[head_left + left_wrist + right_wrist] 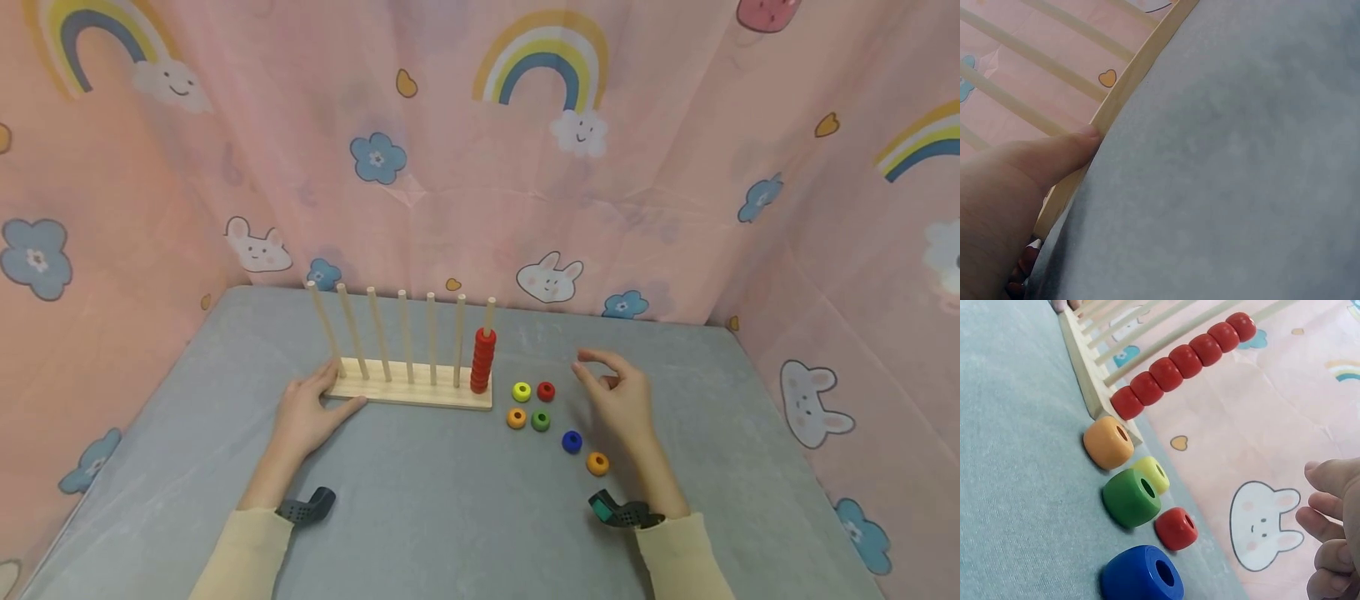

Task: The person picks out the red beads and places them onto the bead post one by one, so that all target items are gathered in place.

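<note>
My left hand [306,414] grips the left end of a wooden peg stand [412,393]. Its thumb [1075,150] lies along the front edge of the base, and the other fingers are round the end. Red beads [483,360] are stacked on the rightmost peg; the other pegs are bare. Over the table to the right, my right hand [621,398] holds nothing, its thumb and index finger apart. Left of it lie a red bead [546,391], a yellow bead [522,392], a green bead [541,420] and an orange bead [516,417].
Nearer the right wrist are a blue bead [572,442] and another orange bead [597,463]. A grey cloth covers the table [450,500]. Behind and at both sides hangs a pink patterned curtain [465,192]. Each wrist wears a dark strap-on device.
</note>
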A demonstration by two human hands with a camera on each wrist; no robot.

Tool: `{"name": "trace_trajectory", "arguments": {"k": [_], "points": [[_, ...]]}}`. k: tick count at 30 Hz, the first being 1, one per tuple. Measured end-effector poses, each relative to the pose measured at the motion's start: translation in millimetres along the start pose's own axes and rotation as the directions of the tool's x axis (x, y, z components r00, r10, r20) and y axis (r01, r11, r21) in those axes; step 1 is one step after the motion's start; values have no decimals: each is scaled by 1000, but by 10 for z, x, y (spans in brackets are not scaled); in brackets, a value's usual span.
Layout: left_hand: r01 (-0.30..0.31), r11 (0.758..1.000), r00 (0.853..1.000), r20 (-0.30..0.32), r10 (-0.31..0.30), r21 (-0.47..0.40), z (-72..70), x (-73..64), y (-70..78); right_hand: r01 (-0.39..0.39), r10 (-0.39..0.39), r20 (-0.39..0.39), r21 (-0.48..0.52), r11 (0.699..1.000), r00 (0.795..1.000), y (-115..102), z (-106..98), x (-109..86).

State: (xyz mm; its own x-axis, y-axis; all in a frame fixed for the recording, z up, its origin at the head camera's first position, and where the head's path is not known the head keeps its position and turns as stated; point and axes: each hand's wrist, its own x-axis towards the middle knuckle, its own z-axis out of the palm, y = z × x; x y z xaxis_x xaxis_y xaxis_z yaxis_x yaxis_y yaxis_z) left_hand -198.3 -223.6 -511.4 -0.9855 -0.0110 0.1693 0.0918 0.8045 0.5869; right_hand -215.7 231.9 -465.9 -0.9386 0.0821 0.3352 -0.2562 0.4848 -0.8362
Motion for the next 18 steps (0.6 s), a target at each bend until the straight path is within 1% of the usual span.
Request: {"name": "trace_trajectory", "arguments": {"k": [8,13,18], "points": [[0,1000,1000,5,0,4,-21,-8,29,-15,15,20,0,1000,1000,40,-2,-12],[3,1000,1000,3,-3,8,-17,-7,20,-60,61,47,-25,998,997,113,50,-24],[3,1000,1000,-1,-3,7,-16,-4,21,-92,96,90,-51,994,991,209,141,-44]]}}
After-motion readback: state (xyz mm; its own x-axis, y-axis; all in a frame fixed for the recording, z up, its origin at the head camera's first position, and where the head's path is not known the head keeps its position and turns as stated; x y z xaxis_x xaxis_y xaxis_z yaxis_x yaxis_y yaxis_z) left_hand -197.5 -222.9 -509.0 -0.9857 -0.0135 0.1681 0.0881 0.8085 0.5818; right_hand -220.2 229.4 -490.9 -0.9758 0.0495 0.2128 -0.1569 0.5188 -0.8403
